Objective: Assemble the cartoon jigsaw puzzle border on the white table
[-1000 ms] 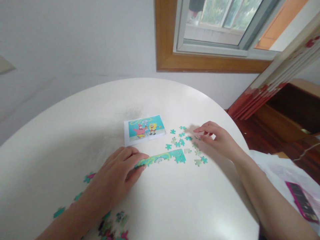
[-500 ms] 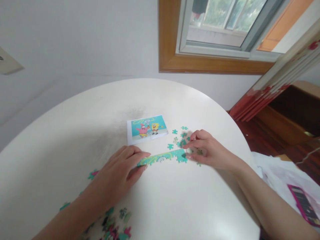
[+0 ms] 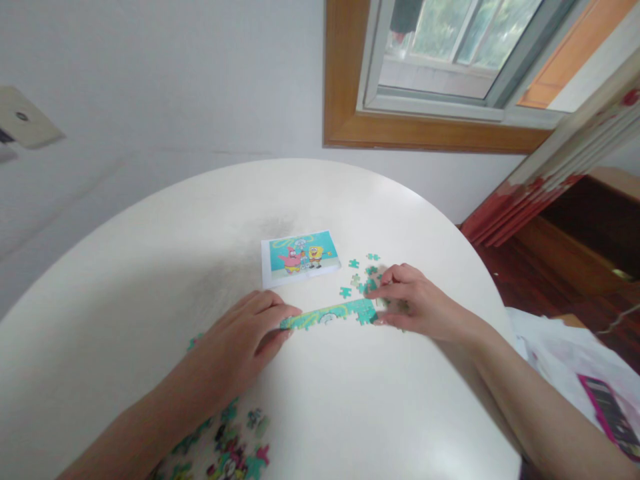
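A joined strip of jigsaw puzzle [image 3: 327, 316], turquoise with yellow-green swirls, lies flat on the white table. My left hand [image 3: 250, 327] pinches its left end, with the thumb below and the fingers above. At the other end, my right hand [image 3: 417, 300] holds the wider turquoise part, its index finger at the top edge and its thumb at the lower edge. Loose turquoise pieces [image 3: 345, 292] are scattered beside and partly beneath the right hand. Behind the strip lies a picture card [image 3: 305, 257] with cartoon figures.
A heap of mixed puzzle pieces [image 3: 233, 453] sits near the front left, partly hidden by my left forearm. The round white table [image 3: 380, 413] meets the wall below a window. Right of it, a pink-edged phone [image 3: 610, 413] rests on white sheeting.
The view has shifted slightly, so the card and strip appear a little further right. Both hands keep to the ends of the strip, with the right fingers moving only slightly.
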Tool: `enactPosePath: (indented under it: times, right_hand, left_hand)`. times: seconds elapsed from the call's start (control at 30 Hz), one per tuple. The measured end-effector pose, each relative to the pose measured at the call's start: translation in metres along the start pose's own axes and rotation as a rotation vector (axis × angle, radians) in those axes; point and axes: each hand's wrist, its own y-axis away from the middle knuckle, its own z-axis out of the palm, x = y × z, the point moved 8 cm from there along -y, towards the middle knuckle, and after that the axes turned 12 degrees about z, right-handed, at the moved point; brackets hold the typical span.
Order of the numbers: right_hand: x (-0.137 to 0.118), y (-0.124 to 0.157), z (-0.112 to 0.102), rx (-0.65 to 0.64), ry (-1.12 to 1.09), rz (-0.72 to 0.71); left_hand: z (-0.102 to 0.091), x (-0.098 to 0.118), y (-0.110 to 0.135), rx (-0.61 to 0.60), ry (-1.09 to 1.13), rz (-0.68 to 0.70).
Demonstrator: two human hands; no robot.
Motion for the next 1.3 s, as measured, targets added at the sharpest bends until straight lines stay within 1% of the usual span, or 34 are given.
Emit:
enactPosePath:
  times: [0.2, 0.7, 1.1, 1.2, 1.3]
  right_hand:
    - [-0.002, 0.001, 0.002, -0.006, 0.0, -0.023]
    - [-0.007, 0.001, 0.004, -0.048, -0.004, -0.01]
    - [-0.008, 0.001, 0.004, -0.039, -0.013, -0.006]
    - [-0.005, -0.001, -0.004, 0.0, -0.043, 0.025]
    - [0.014, -0.003, -0.022, 0.133, -0.061, 0.174]
  left_hand:
    - [0.0, 0.001, -0.001, 0.0, 0.018, 0.011]
    - [0.003, 0.004, -0.001, -0.007, 0.032, 0.012]
    - [0.004, 0.001, -0.002, -0.006, 0.024, 0.009]
    - [0.005, 0.0, -0.002, -0.021, 0.02, 0.002]
    - [0.005, -0.002, -0.001, -0.033, 0.026, -0.01]
